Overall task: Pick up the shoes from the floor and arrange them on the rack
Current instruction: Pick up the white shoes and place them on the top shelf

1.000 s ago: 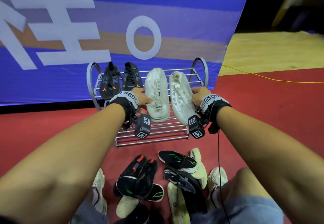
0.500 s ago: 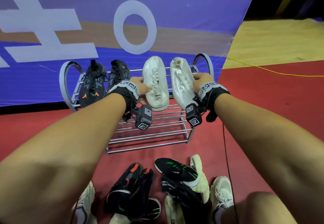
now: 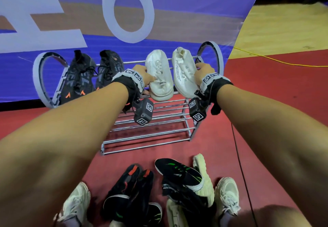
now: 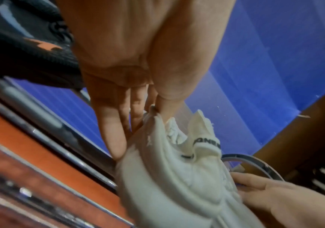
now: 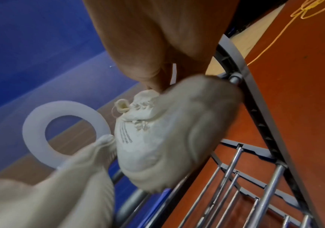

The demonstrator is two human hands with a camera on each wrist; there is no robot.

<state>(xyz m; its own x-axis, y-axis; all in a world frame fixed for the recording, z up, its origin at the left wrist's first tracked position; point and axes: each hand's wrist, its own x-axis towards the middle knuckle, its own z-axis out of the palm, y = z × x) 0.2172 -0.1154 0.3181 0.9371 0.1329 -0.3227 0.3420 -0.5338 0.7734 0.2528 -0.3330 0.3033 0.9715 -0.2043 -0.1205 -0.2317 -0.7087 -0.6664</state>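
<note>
On the top tier of the metal rack [image 3: 150, 138], a left white shoe [image 3: 159, 77] and a right white shoe [image 3: 184, 74] lie side by side. My left hand [image 3: 142, 74] holds the left white shoe [image 4: 167, 177] at its collar, thumb on top and fingers [image 4: 114, 131] along its side. My right hand [image 3: 202, 72] grips the right white shoe [image 5: 157, 138], thumb at the collar and fingers hidden behind the sole. Two black shoes [image 3: 78, 77] stand on the same tier, to the left.
Several shoes lie on the red floor in front of the rack: a black one with green stripes [image 3: 179, 171], black ones with red [image 3: 131, 186], a cream one [image 3: 204, 178]. The lower tier's bars are bare. A blue banner [image 3: 177, 13] stands right behind; a yellow cord [image 3: 284, 63] crosses the floor at the right.
Both hands have slid the white shoes a little further back on the top tier. The head view has shifted, so the rack sits higher and more to the right.
</note>
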